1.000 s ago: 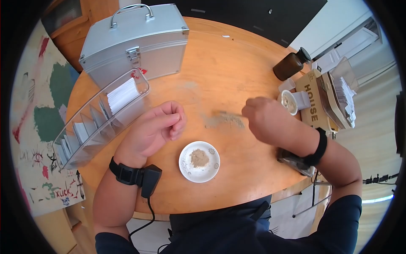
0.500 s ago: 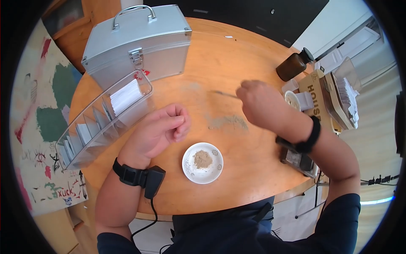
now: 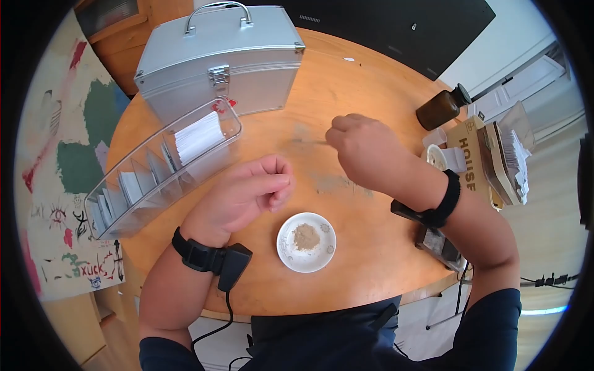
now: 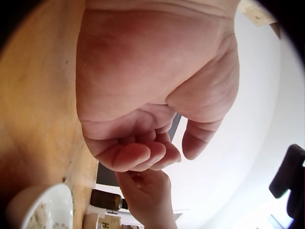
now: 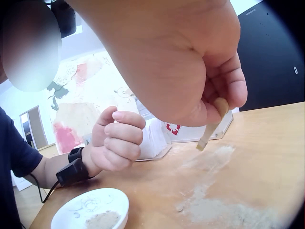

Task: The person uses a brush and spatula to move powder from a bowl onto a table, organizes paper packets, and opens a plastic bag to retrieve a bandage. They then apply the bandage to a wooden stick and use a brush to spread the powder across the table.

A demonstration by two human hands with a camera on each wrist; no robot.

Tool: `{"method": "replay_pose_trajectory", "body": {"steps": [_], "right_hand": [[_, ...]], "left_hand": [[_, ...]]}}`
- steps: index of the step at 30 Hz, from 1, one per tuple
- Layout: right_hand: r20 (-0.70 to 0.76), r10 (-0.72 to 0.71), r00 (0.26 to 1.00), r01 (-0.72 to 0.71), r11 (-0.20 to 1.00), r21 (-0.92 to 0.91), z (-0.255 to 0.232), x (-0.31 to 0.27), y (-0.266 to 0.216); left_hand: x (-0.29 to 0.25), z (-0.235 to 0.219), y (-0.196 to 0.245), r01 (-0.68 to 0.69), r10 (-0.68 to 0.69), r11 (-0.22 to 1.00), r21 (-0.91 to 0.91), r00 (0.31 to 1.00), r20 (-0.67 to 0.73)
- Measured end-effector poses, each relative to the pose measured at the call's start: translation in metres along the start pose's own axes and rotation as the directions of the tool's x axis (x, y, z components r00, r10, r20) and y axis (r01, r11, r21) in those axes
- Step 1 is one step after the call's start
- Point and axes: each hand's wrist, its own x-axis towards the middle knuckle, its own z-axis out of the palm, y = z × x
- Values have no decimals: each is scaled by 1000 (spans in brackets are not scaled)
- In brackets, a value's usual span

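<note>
My right hand [image 3: 365,145] pinches a small brush [image 5: 214,125] with a pale wooden handle, its lower end pointing down over the table. Under and beside it, grey-beige powder [image 5: 209,210] is smeared across the wood in streaks. My left hand [image 3: 257,191] hangs loosely curled above the table with nothing in it, palm turned inward. A white patterned dish [image 3: 288,256] holding a small heap of tan powder [image 3: 306,237] stands just in front of that hand, near the table's front edge. The bristles blur into the powder in the right wrist view.
At the left, a clear divided organizer [image 3: 164,179] with white papers stands before a silver case [image 3: 216,62]. On the right are a brown bottle [image 3: 442,108], a white cup [image 3: 435,156] and a cardboard box [image 3: 467,142] marked HOUSE. A dark panel [image 3: 396,31] borders the far edge.
My right hand has moved left and away from me with the brush, over the farther powder smear. The left hand keeps its loose curl; the whole view has shifted slightly.
</note>
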Motion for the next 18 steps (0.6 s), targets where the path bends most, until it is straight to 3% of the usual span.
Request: {"method": "replay_pose_trajectory", "body": {"steps": [3,7,9,13,16,18], "right_hand": [[-81,90,993,-96,993,-70,7,15,10],[-104,75,992,-81,995,-57,22,33,17],[-22,-77,997,77,997,22,22,29,7],[25,-109,994,109,994,34,1,9,3],[-77,75,994,-80,995,-61,1,16,19],[-102,96,990,-103,992,-73,13,28,33]], "left_hand": [[2,-2,-2,5,-5,1000,1,999,48],[1,0,-2,-4,3,1000,18,998,60],[-1,4,1,3,-4,1000,28,999,34],[-4,6,6,31,-31,998,60,999,5],[-2,2,2,21,-20,1000,-16,996,83],[0,-1,-1,20,-19,1000,-2,994,108]]}}
